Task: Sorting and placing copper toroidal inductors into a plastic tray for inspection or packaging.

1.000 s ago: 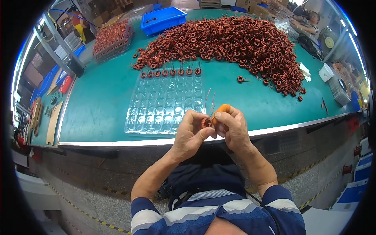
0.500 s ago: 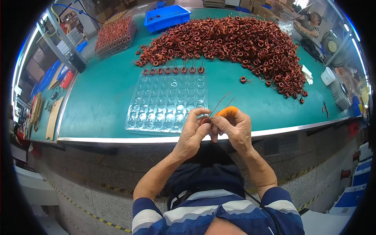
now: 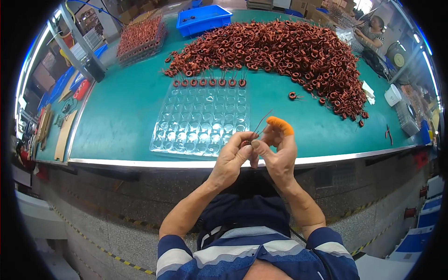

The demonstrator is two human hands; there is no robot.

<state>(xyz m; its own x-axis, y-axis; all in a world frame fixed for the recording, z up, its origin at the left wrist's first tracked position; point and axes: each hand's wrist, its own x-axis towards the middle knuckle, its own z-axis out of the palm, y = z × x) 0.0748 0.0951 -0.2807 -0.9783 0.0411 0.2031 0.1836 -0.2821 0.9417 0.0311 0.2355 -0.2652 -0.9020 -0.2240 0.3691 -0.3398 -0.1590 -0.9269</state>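
Observation:
Over the bench's front edge, my left hand [image 3: 227,161] pinches a copper-wound toroidal coil [image 3: 246,143] between thumb and fingers. One of its long wire leads points up and to the right. My right hand [image 3: 281,158] meets it from the other side, thumb tip and curled fingers at the coil's leads, with the index finger in an orange finger cot [image 3: 280,125] raised away. My fingers cover much of the coil. Just beyond lies a clear plastic tray [image 3: 158,148] of round pockets; similar coils [image 3: 213,82] stand along its far row, leads upward.
A large heap of coils [image 3: 280,51] spreads across the back of the green bench [image 3: 116,121]. One loose coil [image 3: 292,95] lies before it. A blue bin [image 3: 204,23] and stacked filled trays [image 3: 140,39] stand behind. Pliers [image 3: 388,133] lie right. Another person [image 3: 372,35] sits far right.
My right index finger has lifted away from the coil's leads and now points up. Both hands still hold the coil in nearly the same place. The view has shifted slightly.

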